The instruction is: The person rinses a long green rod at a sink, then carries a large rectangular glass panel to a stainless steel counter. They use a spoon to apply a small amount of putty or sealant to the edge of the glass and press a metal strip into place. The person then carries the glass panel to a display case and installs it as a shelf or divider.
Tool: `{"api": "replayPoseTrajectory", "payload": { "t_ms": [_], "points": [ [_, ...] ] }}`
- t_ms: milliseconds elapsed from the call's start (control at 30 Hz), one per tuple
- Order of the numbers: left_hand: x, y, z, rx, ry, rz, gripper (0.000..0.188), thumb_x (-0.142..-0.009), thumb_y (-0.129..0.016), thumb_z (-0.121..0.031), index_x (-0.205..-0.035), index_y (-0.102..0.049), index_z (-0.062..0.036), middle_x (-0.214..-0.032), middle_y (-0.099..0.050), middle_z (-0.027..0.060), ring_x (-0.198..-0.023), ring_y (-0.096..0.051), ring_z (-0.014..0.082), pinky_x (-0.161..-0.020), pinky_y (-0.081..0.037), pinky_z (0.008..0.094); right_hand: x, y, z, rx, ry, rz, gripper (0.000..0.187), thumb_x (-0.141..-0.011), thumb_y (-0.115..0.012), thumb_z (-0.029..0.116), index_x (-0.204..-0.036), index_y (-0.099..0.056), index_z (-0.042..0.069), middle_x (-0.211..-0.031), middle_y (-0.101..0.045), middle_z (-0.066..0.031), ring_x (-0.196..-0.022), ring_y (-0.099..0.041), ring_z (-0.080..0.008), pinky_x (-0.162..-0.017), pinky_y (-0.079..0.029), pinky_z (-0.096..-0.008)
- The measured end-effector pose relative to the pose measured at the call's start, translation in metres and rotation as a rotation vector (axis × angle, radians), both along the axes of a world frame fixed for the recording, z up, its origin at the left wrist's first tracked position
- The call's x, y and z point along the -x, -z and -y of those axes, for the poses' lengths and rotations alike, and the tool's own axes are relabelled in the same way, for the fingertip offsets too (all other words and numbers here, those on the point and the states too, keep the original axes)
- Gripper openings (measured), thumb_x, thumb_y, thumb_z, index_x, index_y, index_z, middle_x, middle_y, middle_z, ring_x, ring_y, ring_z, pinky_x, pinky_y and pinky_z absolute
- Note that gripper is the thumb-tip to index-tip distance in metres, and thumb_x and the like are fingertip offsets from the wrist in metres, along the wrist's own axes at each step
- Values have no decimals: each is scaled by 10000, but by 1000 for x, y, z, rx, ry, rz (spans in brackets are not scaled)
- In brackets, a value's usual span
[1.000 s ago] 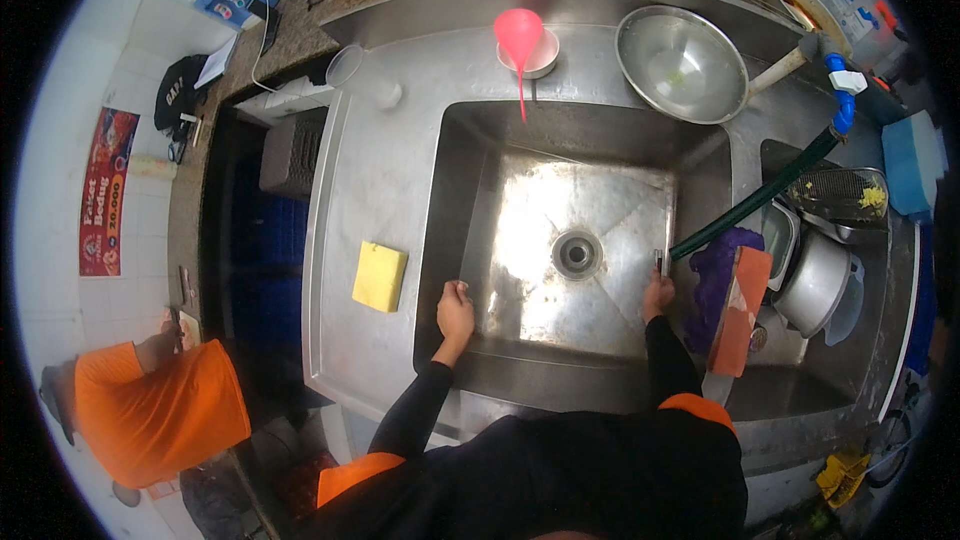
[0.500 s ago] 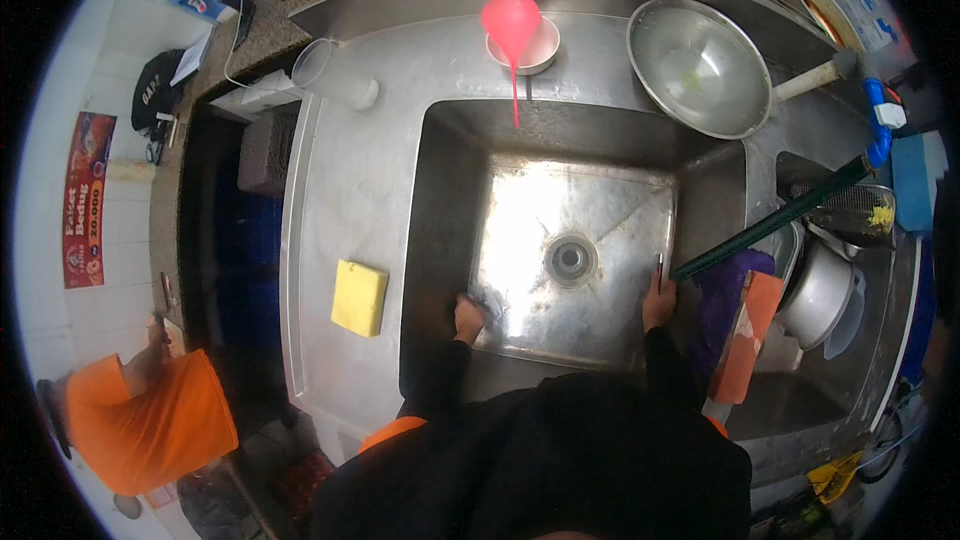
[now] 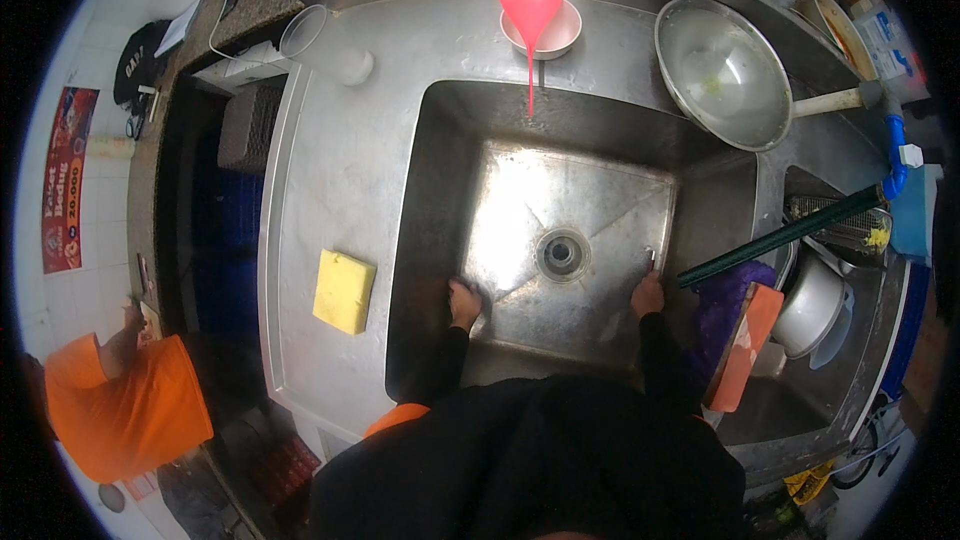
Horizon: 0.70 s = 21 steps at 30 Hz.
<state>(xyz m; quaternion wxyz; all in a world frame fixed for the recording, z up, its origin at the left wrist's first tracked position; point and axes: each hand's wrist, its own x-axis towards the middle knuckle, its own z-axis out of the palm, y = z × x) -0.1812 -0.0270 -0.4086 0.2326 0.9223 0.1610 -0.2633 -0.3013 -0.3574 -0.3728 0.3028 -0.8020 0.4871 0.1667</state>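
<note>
Both my hands reach down into a deep steel sink (image 3: 600, 125) with a round drain (image 3: 563, 255) in its floor. My left hand (image 3: 463, 304) is closed by the left side of the bright floor; its palm is hidden. On the opposite side, my right hand (image 3: 647, 295) is closed too, with a thin, shiny metal piece (image 3: 651, 258) sticking up from its fingers. What that piece belongs to is unclear. Right of this hand, a dark green tube (image 3: 780, 237) slants down from a blue pipe (image 3: 895, 155), ending over the sink.
A yellow sponge (image 3: 344, 292) lies on the left counter. Behind the sink are a pink ladle (image 3: 530, 5) over a white bowl (image 3: 562, 30), a steel pan (image 3: 722, 75) and a clear jug (image 3: 315, 45). An orange block (image 3: 745, 345) and pot (image 3: 808, 312) sit right. A person in orange (image 3: 140, 405) stands left.
The whole view has shifted slightly. Within the sink, both hands stay in nearly the same places, still closed. The far-left person has barely moved.
</note>
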Motion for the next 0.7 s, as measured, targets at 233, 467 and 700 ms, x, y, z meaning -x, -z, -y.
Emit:
{"api": "replayPoseTrajectory", "payload": {
  "t_ms": [233,467,700],
  "points": [
    [2,0,-4,-20,-55,-2,424,-735,-528,-194,-1043,-327,19,-1026,-424,286,-972,-416,393,-843,-326,414,-4,10,5,192,-174,-141,191,-815,-307,154,-827,-427,6,-775,-555,-235,-744,-540,-379,-639,-434,-438],
    [0,7,30,-243,-382,-120,480,-686,-582,-228,-1023,-342,15,-1050,-373,241,-957,-427,372,-814,-375,413,3,7,12,88,-145,-63,193,-807,-333,148,-846,-411,-23,-794,-546,-238,-753,-537,-376,-652,-428,-443],
    [-7,20,37,-294,-354,-185,567,-666,-606,-266,-1045,-301,26,-1088,-302,194,-1004,-381,329,-839,-360,394,6,17,12,-12,-35,18,193,-820,-329,151,-889,-394,-18,-870,-518,-257,-825,-503,-398,-701,-398,-464]
  ]
}}
